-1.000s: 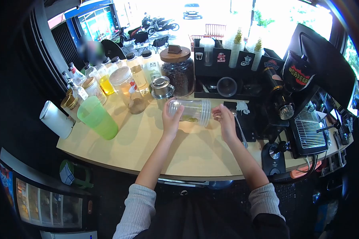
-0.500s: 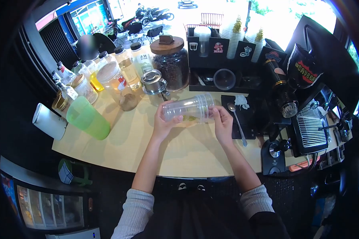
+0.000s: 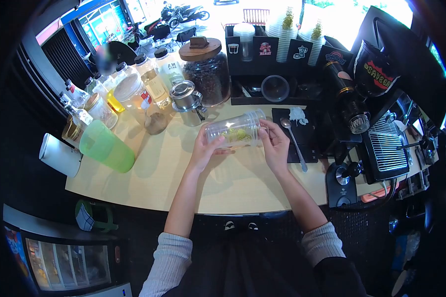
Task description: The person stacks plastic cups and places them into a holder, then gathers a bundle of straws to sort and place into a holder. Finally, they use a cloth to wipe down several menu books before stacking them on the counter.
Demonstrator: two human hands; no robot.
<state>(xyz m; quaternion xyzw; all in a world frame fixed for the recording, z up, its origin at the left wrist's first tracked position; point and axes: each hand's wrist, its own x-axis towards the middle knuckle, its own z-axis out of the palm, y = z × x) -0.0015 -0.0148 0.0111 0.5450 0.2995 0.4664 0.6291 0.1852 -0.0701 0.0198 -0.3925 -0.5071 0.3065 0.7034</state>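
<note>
Clear plastic cups, apparently nested with two or more rims at the right end, lie sideways between my hands above the wooden counter. A yellow-green print shows on their wall. My left hand is wrapped round the base end. At the rim end, my right hand pinches the edge with thumb and fingers. Behind the cups stands a metal drip coffee maker. To the right, a long spoon rests on a black scale or tray beside a crumpled white tissue.
A green pitcher, several bottles and a clear jug stand at left. A wooden-lidded coffee bean jar is at the back, next to a black cup organizer. At right are a grinder and a slatted drip tray.
The cups have rolled in my hands, so the yellow-green print now faces me. My view has shifted slightly; both hands keep their hold.
</note>
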